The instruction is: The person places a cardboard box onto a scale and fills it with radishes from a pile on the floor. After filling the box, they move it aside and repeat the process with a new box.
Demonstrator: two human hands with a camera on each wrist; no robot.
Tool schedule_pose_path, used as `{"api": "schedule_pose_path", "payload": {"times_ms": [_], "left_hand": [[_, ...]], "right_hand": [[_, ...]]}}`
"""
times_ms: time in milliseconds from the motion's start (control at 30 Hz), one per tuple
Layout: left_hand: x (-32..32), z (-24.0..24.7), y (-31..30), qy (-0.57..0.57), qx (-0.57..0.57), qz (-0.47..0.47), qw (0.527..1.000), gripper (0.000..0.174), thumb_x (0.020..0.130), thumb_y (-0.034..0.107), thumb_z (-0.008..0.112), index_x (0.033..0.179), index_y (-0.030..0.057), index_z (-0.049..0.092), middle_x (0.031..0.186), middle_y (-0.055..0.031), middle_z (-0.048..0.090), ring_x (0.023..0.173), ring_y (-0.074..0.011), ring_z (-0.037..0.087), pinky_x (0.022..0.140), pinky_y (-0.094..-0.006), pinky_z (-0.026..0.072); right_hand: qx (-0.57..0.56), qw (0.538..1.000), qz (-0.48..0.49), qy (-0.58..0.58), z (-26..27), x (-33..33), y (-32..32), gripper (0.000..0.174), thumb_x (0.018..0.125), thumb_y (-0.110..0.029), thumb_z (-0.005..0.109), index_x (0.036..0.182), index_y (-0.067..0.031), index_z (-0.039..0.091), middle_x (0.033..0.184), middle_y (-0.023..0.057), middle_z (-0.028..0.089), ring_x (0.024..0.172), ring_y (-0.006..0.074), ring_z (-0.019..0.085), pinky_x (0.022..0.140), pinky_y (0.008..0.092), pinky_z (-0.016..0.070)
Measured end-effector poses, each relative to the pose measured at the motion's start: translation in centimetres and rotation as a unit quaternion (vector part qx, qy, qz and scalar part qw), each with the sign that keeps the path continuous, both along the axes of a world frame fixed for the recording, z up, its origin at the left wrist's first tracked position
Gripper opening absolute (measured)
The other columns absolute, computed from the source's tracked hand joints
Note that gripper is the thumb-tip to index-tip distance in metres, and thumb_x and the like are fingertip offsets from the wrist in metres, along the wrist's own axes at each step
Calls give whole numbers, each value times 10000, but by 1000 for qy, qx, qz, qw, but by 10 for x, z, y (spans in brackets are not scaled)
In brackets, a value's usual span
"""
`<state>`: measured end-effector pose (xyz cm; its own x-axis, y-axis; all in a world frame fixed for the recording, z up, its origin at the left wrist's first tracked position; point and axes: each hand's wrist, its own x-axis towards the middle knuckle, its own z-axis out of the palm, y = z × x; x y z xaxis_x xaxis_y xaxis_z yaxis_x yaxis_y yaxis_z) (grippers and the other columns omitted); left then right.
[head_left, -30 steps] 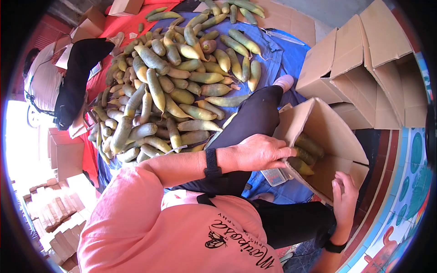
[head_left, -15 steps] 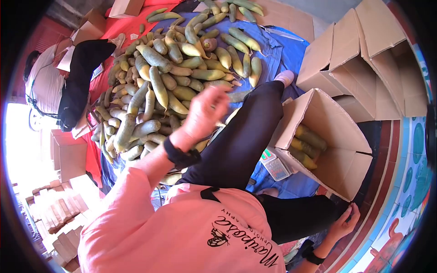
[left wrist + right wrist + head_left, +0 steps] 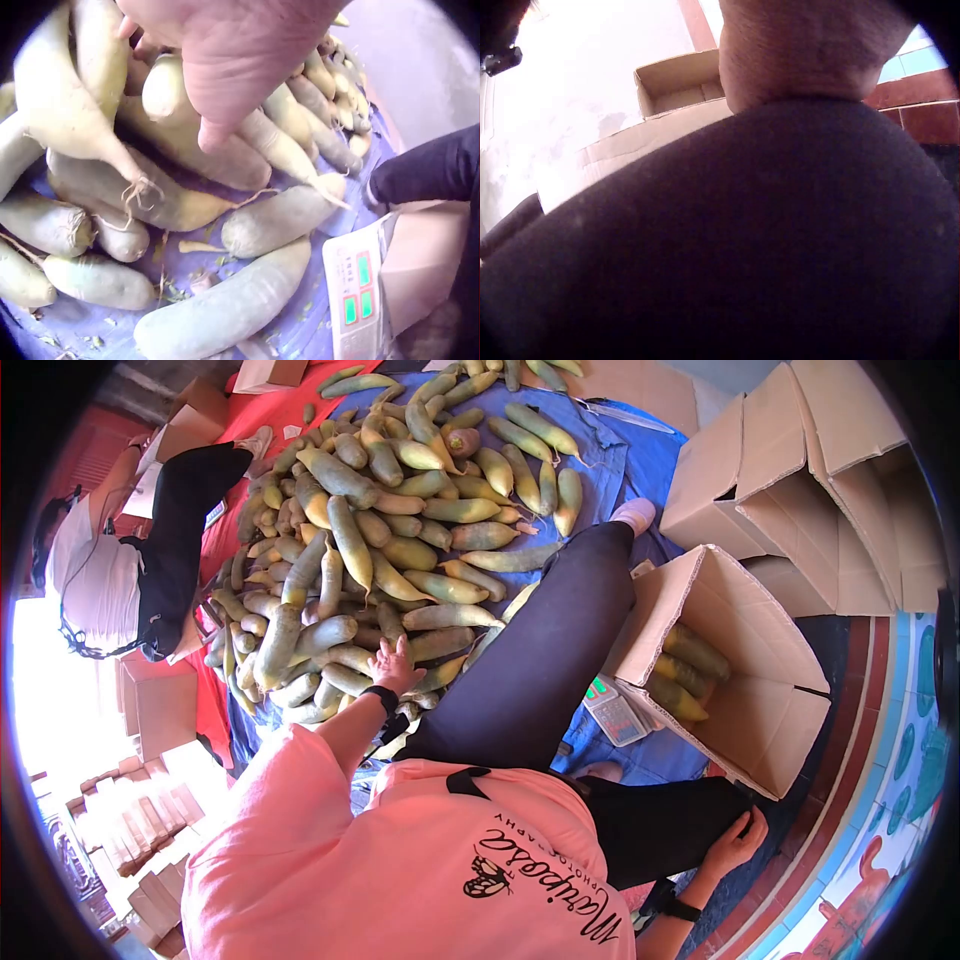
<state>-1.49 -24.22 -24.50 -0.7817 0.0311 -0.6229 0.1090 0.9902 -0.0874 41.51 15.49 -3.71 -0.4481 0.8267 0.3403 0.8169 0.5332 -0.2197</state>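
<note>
A large heap of green radishes (image 3: 345,540) lies on a blue sheet. My left hand (image 3: 396,668) is over the heap's near edge with its fingers spread. In the left wrist view that hand (image 3: 240,67) is low over several radishes, the thumb pointing down beside a pale one (image 3: 163,88). My right hand (image 3: 735,845) rests on my bent knee and holds nothing; the right wrist view shows part of the hand (image 3: 795,52) against the dark trouser leg (image 3: 727,225). An open cardboard box (image 3: 765,690) in front of my knee has several radishes (image 3: 685,670) inside.
A digital scale (image 3: 617,718) with green displays stands beside the box. Several more open cartons (image 3: 740,470) stand against the far right. Another person (image 3: 110,580) bends at the left near the red sheet (image 3: 265,410). Flat cardboard (image 3: 130,815) is stacked at the lower left.
My left hand has let go of the box edge and swung across to the radish heap. My right hand has left the box and come down onto my knee.
</note>
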Motion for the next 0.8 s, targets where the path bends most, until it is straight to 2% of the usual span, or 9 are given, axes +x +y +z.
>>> {"api": "schedule_pose_path", "payload": {"times_ms": [33,167,233,333,367,400,433,500,800], "left_hand": [[5,0,2,33,-33,-55,997,912,714,439,704,1435,194,203,1432,-213,243,1268,-336,370,1037,-471,285],[-8,-8,8,-4,-87,-25,996,825,750,245,649,1442,242,199,1452,-232,212,1228,-310,442,1043,-435,260],[-10,-22,3,24,-85,-25,996,753,760,132,584,1424,246,247,1402,-239,290,1157,-302,509,996,-426,336],[-21,-31,-15,57,125,103,985,652,772,64,557,1363,204,320,1261,-222,425,1032,-331,565,838,-434,486],[-32,-24,-22,59,125,97,986,652,772,64,557,1363,204,320,1261,-222,425,1032,-331,565,838,-434,486],[-43,-10,-28,-38,271,242,931,598,817,95,528,1366,209,322,1272,-196,416,1017,-312,567,838,-425,485],[-53,6,-31,-138,402,371,826,545,861,126,500,1369,213,323,1283,-170,408,1002,-293,569,837,-417,485],[-69,40,-34,-164,501,481,700,498,903,113,455,1374,184,311,1234,-131,453,956,-286,567,833,-417,489],[-45,235,41,-217,710,268,614,520,920,117,470,1399,62,275,1236,-157,496,915,-256,617,834,-382,515]], "right_hand": [[1,1000,-2,-2,0,0,0,169,883,-70,528,1018,13,586,979,153,580,925,302,561,833,377,446],[6,1000,2,-14,2,-4,-2,170,886,-71,523,1019,12,588,984,156,580,926,304,559,836,378,445],[10,1000,4,-16,3,-4,-1,170,885,-70,523,1018,12,589,986,157,580,925,306,559,838,380,443],[18,999,14,-23,3,-4,-3,167,880,-61,527,1019,9,590,987,160,578,930,315,557,841,387,440],[16,1000,9,-17,4,-5,-3,164,878,-56,528,1016,9,589,988,163,578,932,321,556,841,391,439],[14,1000,4,-11,4,-7,-4,161,876,-51,528,1012,9,589,988,166,577,934,326,555,840,395,439],[16,1000,-5,-10,3,-8,-4,161,876,-51,528,1012,9,589,988,166,577,934,326,555,840,395,439],[26,999,16,-9,4,-9,-3,155,871,-40,531,1008,9,587,985,170,578,939,328,555,840,397,438],[50,990,56,123,62,-46,1,172,855,-6,536,1021,10,575,986,151,588,902,299,574,828,357,450]]}}
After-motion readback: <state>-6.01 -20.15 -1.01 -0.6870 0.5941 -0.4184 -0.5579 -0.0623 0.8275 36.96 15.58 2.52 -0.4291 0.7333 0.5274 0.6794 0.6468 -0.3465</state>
